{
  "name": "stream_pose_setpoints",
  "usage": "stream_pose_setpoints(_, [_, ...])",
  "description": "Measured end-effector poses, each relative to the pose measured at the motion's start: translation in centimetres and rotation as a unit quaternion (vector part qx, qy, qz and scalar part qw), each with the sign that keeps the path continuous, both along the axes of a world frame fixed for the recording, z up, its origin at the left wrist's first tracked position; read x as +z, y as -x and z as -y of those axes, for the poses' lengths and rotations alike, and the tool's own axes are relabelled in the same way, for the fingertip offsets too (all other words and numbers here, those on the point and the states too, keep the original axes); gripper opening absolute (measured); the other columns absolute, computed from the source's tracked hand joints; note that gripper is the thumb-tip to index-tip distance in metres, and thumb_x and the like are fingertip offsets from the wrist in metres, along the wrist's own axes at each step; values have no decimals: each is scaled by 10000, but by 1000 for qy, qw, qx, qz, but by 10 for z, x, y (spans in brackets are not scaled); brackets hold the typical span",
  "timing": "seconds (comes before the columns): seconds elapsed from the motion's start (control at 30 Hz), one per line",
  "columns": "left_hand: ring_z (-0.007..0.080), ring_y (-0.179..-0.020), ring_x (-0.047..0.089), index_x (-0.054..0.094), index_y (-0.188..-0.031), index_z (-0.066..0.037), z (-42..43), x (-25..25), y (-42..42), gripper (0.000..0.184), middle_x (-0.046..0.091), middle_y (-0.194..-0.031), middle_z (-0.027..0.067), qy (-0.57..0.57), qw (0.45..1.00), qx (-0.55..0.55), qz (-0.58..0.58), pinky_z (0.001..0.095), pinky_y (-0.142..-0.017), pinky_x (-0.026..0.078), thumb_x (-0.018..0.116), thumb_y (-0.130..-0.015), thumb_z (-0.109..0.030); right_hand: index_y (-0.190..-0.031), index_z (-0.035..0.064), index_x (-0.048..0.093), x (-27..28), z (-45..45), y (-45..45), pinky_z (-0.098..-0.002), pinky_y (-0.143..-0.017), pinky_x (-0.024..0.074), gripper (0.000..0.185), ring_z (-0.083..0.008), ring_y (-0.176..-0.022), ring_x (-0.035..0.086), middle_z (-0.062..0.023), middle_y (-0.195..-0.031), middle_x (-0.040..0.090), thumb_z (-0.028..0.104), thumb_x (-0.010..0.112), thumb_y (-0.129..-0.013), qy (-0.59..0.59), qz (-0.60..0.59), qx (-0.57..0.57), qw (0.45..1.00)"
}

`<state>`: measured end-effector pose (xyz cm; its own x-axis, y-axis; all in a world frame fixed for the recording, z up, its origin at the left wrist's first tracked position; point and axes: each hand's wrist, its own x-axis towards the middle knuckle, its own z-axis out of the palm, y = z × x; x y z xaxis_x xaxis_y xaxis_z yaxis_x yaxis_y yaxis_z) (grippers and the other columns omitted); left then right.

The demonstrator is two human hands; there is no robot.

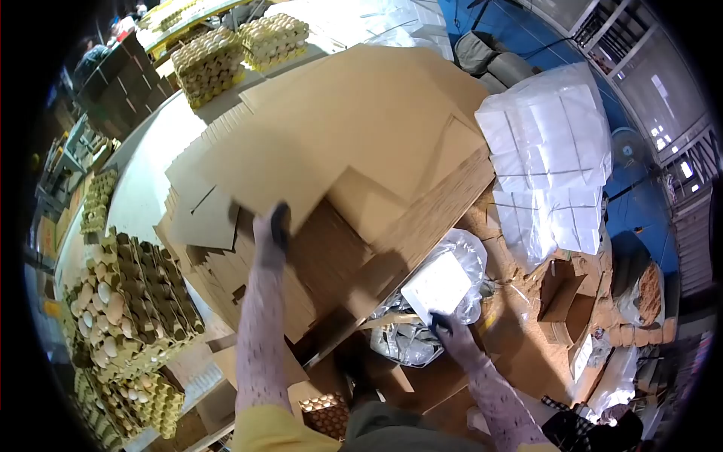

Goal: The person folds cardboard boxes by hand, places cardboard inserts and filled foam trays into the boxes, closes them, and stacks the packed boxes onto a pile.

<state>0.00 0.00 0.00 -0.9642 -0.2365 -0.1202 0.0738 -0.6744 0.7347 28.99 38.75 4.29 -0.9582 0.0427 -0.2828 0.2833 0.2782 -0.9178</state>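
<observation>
My left hand [273, 232], with dark covering on the fingers, is closed on the near edge of a large flat cardboard sheet [354, 105]. The sheet lies tilted over a stack of flattened cardboard [301, 294] on the table. Lower right, my right hand [457, 340] pinches the near corner of a white flat rectangular piece [438, 285]. That piece is above a clear plastic bag [471, 252] and a bin lined with crumpled plastic [407, 343]. Part of the fingers of both hands is hidden.
Egg trays with eggs [105, 309] are stacked at the left, and more egg stacks [207, 64] stand at the back. White plastic-wrapped bundles [550, 135] are on the right. An open cardboard box [561, 305] sits on the floor, near a fan [627, 151].
</observation>
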Motion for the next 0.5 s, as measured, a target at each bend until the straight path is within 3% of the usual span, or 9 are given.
stream_pose_setpoints(0.03, [124, -701, 615, 656, -955, -25, -6, 17, -50, 177, 644, -851, 14, 41, 998, 8, 46, 244, -625, 494, 705, -791, 19, -1436, 36, 421, -2, 4, -1, -373, -1098, 378, 493, -257, -1303, 471, -115, -1405, 494, 192, 558, -989, 4, 0, -2, 1000])
stream_pose_setpoints(0.1, [126, -892, 589, 568, -1195, -24, -15, 44, -136, 368, 614, -1049, 18, 61, 998, 7, 19, 271, -799, 494, 669, -841, -18, -1461, 105, 383, -3, 8, 60, -422, -1060, 419, 511, -263, -1260, 493, -98, -1407, 466, 321, 503, -1014, 273, 8, -203, 940])
stream_pose_setpoints(0.17, [172, -1002, 613, 534, -1259, -28, -14, 68, -233, 421, 619, -1076, 45, 34, 991, 57, 117, 304, -891, 505, 648, -854, -26, -1471, 165, 350, -19, -1, 87, -464, -1019, 434, 617, -283, -1259, 476, -79, -1440, 424, 481, 528, -972, 407, 52, -254, 876])
stream_pose_setpoints(0.2, [197, -1036, 615, 512, -1289, -24, -5, 69, -280, 456, 620, -1117, 66, 68, 990, 43, 116, 336, -917, 506, 657, -858, -50, -1471, 154, 334, -7, -1, 96, -448, -997, 447, 662, -285, -1239, 489, -73, -1469, 400, 492, 563, -950, 420, 59, -227, 877])
stream_pose_setpoints(0.23, [212, -1066, 616, 500, -1303, -25, 6, 63, -319, 465, 618, -1162, 82, 60, 982, 38, 174, 355, -938, 502, 657, -867, -67, -1405, 122, 436, 12, 12, 121, -434, -960, 479, 612, -273, -1189, 537, -92, -1407, 485, 476, 600, -934, 404, 186, -341, 828])
stream_pose_setpoints(0.33, [220, -1063, 620, 516, -1292, -45, 32, 73, -405, 435, 618, -1171, 86, 26, 960, 12, 277, 343, -885, 526, 640, -875, -33, -1250, 49, 605, -28, 1, 113, -346, -908, 525, 435, -214, -984, 656, -100, -1090, 678, 290, 698, -900, 462, 198, -149, 852])
stream_pose_setpoints(0.37, [213, -1067, 619, 529, -1282, -49, 44, 67, -424, 411, 622, -1171, 82, 40, 948, -23, 314, 337, -894, 521, 634, -884, -37, -1256, -1, 586, -20, 4, 99, -308, -884, 530, 455, -211, -994, 659, -101, -1139, 666, 213, 721, -879, 291, 192, -104, 931])
stream_pose_setpoints(0.47, [210, -1045, 624, 550, -1258, -56, 64, 60, -439, 376, 641, -1118, 69, 7, 938, -31, 346, 335, -897, 514, 639, -892, -48, -1270, -38, 559, -15, 12, 47, -314, -850, 547, 512, -207, -1012, 656, -109, -1159, 661, 198, 742, -854, 294, 115, -102, 943])
stream_pose_setpoints(0.5, [234, -1087, 611, 538, -1278, -61, 77, 52, -439, 397, 629, -1166, 73, 127, 943, -96, 291, 354, -924, 508, 644, -896, -71, -1249, -20, 574, -17, 11, 28, -308, -796, 562, 481, -205, -989, 662, -105, -1142, 662, 204, 742, -859, 307, 130, -124, 935])
